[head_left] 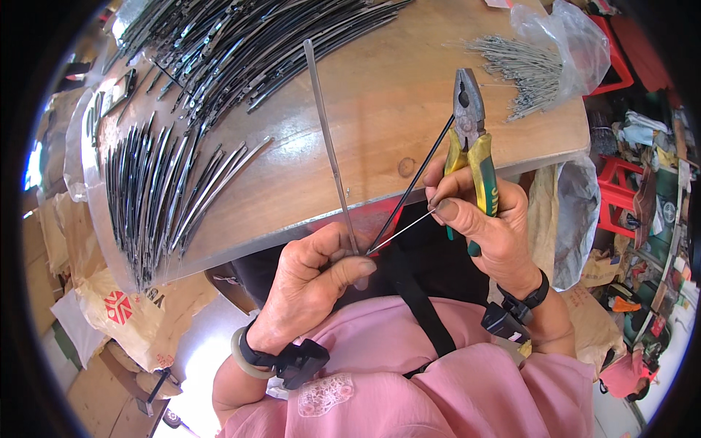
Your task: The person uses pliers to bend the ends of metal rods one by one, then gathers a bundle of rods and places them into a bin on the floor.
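Note:
My left hand [310, 274] is closed, thumb pressed against the fingers, around the lower part of a long greyish, see-through strip [327, 131] that stands up over the table edge. The lower end of a thin black strip [415, 181] is at the same thumb; its far end reaches up beside the pliers' jaws. Between my two hands runs a thin metal wire [403, 232], its other end pinched by my right thumb and finger. That right hand [493, 230] also holds combination pliers [469, 109] with yellow and green handles, jaws pointing up.
A wooden table [401, 95] lies in front of me. Piled at its far left are many dark strips [241, 58], with a fanned bundle of dark strips [150, 193] nearer. Thin wires [522, 69] spill from a clear plastic bag [584, 51] at far right. Red stools [617, 193] stand beyond.

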The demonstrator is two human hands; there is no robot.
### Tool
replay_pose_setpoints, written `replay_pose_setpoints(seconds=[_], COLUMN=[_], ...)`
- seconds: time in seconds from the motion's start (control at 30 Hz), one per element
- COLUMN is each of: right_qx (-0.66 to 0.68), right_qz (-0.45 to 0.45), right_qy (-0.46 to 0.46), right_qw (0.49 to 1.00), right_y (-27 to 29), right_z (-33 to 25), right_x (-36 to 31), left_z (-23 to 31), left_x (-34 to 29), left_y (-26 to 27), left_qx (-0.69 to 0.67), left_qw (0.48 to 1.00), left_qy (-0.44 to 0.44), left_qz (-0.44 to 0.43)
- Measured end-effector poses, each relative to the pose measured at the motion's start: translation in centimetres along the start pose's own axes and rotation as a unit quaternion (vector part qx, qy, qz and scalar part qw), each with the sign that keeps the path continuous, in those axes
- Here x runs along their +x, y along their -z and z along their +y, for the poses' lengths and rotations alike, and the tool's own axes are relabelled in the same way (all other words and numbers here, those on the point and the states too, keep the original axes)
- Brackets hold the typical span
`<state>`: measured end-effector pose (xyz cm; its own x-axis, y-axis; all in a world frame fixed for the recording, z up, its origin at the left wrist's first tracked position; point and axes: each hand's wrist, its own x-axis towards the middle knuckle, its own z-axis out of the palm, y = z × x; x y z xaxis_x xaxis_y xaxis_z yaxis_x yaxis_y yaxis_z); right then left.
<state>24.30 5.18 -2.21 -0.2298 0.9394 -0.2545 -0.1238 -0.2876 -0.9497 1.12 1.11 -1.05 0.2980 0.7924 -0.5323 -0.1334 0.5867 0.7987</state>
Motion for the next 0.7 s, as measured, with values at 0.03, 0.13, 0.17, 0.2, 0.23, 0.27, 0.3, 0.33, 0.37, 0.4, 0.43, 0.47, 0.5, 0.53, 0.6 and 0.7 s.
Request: replay_pose_setpoints(seconds=[0.03, 0.13, 0.17, 0.2, 0.23, 0.27, 0.3, 0.33, 0.37, 0.4, 0.43, 0.47, 0.5, 0.53, 0.6, 0.7], right_qx=[-0.051, -0.198, -0.246, -0.264, -0.283, -0.302, -0.344, -0.371, -0.397, -0.423, -0.458, -0.491, -0.523, -0.530, -0.535, -0.527], right_qz=[-0.020, -0.083, -0.104, -0.100, -0.095, -0.089, -0.084, -0.085, -0.085, -0.085, -0.096, -0.108, -0.120, -0.131, -0.151, -0.173], right_qy=[0.036, 0.141, 0.166, 0.166, 0.166, 0.166, 0.178, 0.193, 0.207, 0.222, 0.251, 0.280, 0.308, 0.318, 0.331, 0.333], right_qw=[0.998, 0.966, 0.949, 0.945, 0.940, 0.934, 0.918, 0.905, 0.890, 0.875, 0.847, 0.818, 0.785, 0.775, 0.763, 0.762], right_y=[0.4, 1.6, 1.5, 1.1, 0.7, 0.3, 0.1, -0.1, -0.2, -0.3, -0.3, -0.1, 0.0, 0.0, 0.0, 0.3], right_z=[0.0, -0.2, -0.9, -1.3, -1.5, -1.8, -2.0, -2.2, -2.4, -2.6, -3.0, -3.5, -3.9, -4.1, -4.0, -3.3], right_x=[0.1, 0.4, 0.6, 0.4, 0.1, -0.1, -0.2, -0.3, -0.3, -0.3, -0.1, 0.3, 0.7, 1.1, 1.8, 2.7], left_z=[0.2, 0.7, 0.7, 0.8, 0.7, 0.7, 0.6, 0.7, 0.7, 0.7, 0.7, 0.7, 0.6, 0.5, 0.2, 0.2], left_x=[0.0, 0.0, -0.1, -0.2, -0.3, -0.3, -0.4, -0.4, -0.4, -0.4, -0.5, -0.7, -0.8, -0.8, -1.0, -1.0], left_y=[0.0, 0.2, 0.3, 0.4, 0.4, 0.4, 0.4, 0.4, 0.4, 0.4, 0.3, 0.3, 0.3, 0.3, 0.3, -0.1], left_qx=[0.013, 0.046, 0.052, 0.058, 0.067, 0.076, 0.085, 0.088, 0.092, 0.095, 0.093, 0.091, 0.089, 0.088, 0.086, 0.061], left_qw=[1.000, 0.999, 0.998, 0.997, 0.996, 0.995, 0.994, 0.993, 0.991, 0.990, 0.990, 0.990, 0.990, 0.990, 0.990, 0.993], left_qy=[0.003, 0.021, 0.033, 0.045, 0.052, 0.058, 0.065, 0.077, 0.089, 0.100, 0.103, 0.105, 0.108, 0.107, 0.105, 0.095], left_qz=[-0.004, -0.019, -0.026, -0.033, -0.032, -0.031, -0.030, -0.029, -0.029, -0.028, -0.029, -0.030, -0.031, -0.032, -0.033, -0.026])
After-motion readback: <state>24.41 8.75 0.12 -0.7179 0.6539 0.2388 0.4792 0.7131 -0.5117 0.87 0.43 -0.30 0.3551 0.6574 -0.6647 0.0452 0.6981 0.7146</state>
